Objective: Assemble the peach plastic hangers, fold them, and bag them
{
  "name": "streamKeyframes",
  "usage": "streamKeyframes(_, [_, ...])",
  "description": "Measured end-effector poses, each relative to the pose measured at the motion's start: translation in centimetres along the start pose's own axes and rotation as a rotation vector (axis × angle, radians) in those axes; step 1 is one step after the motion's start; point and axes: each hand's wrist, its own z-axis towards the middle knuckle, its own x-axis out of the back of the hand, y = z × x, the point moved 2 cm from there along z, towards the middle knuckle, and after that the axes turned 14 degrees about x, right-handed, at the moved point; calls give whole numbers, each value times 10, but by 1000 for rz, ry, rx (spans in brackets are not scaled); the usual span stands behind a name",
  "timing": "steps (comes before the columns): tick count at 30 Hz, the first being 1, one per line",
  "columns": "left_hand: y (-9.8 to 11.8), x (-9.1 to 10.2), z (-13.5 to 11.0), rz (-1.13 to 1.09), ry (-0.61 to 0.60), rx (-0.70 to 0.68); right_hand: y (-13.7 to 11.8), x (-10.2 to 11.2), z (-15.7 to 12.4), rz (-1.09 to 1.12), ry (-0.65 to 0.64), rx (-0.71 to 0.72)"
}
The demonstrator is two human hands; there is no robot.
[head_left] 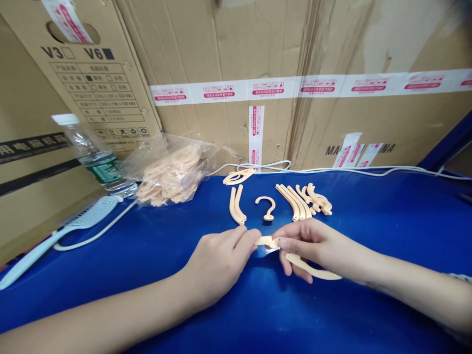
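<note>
My left hand (221, 258) and my right hand (313, 246) meet over the blue table (387, 221), both pinching one curved beige plastic piece (313, 269). The left fingertips grip its short end near the middle. The right fingers hold it from the other side, and its long arc runs out under the right palm. Just beyond the hands lie a beige hook-shaped piece (267, 206), a pair of curved strips (236, 204) and a heap of similar strips (304, 200).
A clear bag of beige parts (171, 172) lies at the back left beside a plastic water bottle (96, 157). A pale comb-like brush (55, 233) lies at the left. A white cable (332, 169) runs along the cardboard boxes (258, 59) behind.
</note>
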Motion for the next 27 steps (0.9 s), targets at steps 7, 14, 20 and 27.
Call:
streamKeyframes(7, [4,5,2,129,45,-95,-1,-4,-3,66,-85,-121])
streamKeyframes(14, [5,7,1,180,48,-158,1,-7,-6,-139,-67,-108])
streamKeyframes(20, [5,7,-2,192,17,-145,-1,-11,-9,-356,-37,32])
streamKeyframes(27, [2,6,-1,119,-75,-89,-9,-14,-13,-842,-53,301])
